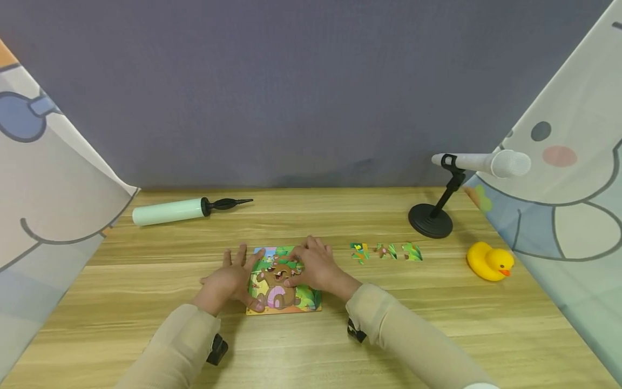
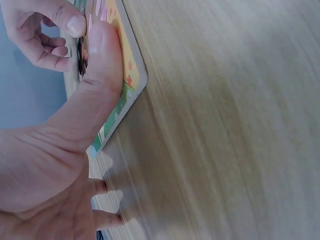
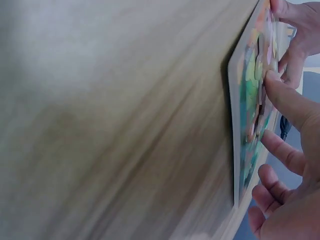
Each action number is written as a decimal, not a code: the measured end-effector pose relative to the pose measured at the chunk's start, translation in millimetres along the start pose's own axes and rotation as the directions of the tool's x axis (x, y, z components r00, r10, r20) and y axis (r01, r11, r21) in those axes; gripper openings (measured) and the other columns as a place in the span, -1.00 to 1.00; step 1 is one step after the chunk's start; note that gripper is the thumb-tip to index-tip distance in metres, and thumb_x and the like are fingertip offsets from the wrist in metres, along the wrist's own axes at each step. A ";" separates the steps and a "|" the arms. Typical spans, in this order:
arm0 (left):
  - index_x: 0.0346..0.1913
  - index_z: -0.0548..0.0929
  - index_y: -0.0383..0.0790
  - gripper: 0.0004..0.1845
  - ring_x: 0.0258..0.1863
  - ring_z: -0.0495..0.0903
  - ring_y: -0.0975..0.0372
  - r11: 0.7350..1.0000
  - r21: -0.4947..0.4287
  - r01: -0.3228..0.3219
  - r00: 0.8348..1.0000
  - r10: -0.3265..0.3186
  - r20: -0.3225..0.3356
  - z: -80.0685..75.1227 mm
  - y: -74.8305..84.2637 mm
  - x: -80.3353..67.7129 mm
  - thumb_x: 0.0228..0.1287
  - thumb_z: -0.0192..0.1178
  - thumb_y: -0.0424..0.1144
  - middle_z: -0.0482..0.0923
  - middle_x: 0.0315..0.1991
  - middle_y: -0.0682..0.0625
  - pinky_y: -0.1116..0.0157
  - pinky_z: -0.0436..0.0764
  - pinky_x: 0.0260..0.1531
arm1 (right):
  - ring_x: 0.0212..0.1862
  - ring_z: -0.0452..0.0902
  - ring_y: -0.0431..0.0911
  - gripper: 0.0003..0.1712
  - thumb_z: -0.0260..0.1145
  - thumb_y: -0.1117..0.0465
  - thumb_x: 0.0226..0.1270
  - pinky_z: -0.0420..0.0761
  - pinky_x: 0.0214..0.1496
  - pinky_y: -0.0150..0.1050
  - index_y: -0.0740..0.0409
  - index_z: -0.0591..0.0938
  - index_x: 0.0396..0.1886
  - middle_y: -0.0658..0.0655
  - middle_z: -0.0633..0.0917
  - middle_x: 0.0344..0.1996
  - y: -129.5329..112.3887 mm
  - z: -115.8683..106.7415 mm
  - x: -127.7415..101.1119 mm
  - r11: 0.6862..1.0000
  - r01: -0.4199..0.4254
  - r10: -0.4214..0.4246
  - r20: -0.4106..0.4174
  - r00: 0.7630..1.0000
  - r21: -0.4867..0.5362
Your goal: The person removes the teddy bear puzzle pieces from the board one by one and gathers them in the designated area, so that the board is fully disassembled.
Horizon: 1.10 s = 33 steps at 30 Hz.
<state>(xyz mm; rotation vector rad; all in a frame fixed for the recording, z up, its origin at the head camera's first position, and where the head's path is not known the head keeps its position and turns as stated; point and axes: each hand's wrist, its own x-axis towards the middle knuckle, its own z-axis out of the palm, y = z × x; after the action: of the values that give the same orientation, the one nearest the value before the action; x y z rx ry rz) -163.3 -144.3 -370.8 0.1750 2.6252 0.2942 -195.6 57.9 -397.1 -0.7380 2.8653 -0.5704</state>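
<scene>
- Head view first: one square, colourful cartoon-bear jigsaw puzzle board lies flat on the light wooden table, near the front edge, right in the middle.
- Two hands are on it. The left hand lies spread on the board's left side, fingers straight and fanned, thumb laid across the picture.
- The right hand covers the upper right part of the board, fingers bent over, fingertips and thumb pressing down on the picture near the bear's head.
- Both arms wear beige sleeves; that makes two.
- Left wrist view: the left thumb lies flat on the puzzle picture, and the right hand's thumb tip meets it right there, touching.
- Right wrist view: the right thumb presses on the board's face, the other fingers loosely extended beside it; the left hand's fingers show at the far edge.
- Now count the loose bits: three small green-patterned puzzle pieces sit in a row to the right of the board, apart from it.
- Further right, one yellow rubber duck.
- Behind the pieces, one white microphone on a black round-based stand.
- Far left at the back, one mint-green hand pump with a black nozzle, lying on its side.
- Cartoon-print cloths hang at both sides, two in all.
</scene>
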 end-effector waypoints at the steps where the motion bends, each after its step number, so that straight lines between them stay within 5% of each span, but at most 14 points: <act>1: 0.43 -0.14 -0.02 0.35 0.29 -0.37 -0.32 1.000 -0.001 -0.002 1.000 0.002 -0.001 -0.1 -0.3 0.2 -0.52 0.42 0.22 -0.38 0.39 -0.32 -0.52 0.10 -0.36 | -0.07 0.21 -0.10 -0.44 0.43 -0.21 -0.16 0.17 -0.10 -0.16 -0.07 0.59 -0.15 -0.05 0.37 -0.17 0.4 -0.5 0.3 1.000 0.007 -0.007 0.002 1.000 0.000; 19: 0.43 -0.14 -0.01 0.35 0.29 -0.36 -0.32 1.000 0.012 -0.002 1.000 0.002 0.001 1.3 -1.2 1.6 -0.51 0.42 0.20 -0.38 0.39 -0.32 -0.51 0.13 -0.35 | 0.04 0.37 -0.10 -0.42 0.43 -0.14 -0.11 0.32 0.10 -0.08 -0.07 0.61 -0.03 -0.06 0.53 -0.12 11.6 -11.0 -2.8 0.991 0.118 -0.117 0.014 0.993 -0.069; 25: 0.43 -0.16 0.00 0.35 0.29 -0.38 -0.31 1.000 0.017 0.006 1.000 -0.006 0.015 1.4 -1.8 2.6 -0.51 0.42 0.21 -0.41 0.39 -0.30 -0.51 0.13 -0.35 | -0.22 0.34 -0.20 -0.45 0.42 -0.14 -0.08 0.39 -0.13 -0.25 -0.05 0.65 -0.05 -0.07 0.49 -0.26 21.2 -10.6 -6.7 0.980 0.159 -0.163 -0.019 0.987 -0.117; 33: 0.43 -0.16 -0.01 0.35 0.29 -0.37 -0.31 1.000 0.022 0.005 1.000 -0.006 0.019 0.2 -0.7 1.3 -0.51 0.41 0.21 -0.41 0.39 -0.30 -0.51 0.15 -0.36 | -0.10 0.37 -0.16 -0.40 0.42 -0.21 -0.14 0.39 -0.08 -0.15 -0.07 0.65 -0.06 -0.08 0.49 -0.22 24.4 -11.3 -9.9 0.988 0.119 -0.123 -0.026 0.992 -0.101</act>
<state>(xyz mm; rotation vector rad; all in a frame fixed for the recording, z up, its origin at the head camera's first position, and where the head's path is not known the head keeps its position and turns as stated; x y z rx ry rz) -164.3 -144.8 -371.7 0.1772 2.6107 0.2603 -200.1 86.3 -395.9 -0.9319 2.9108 -0.4611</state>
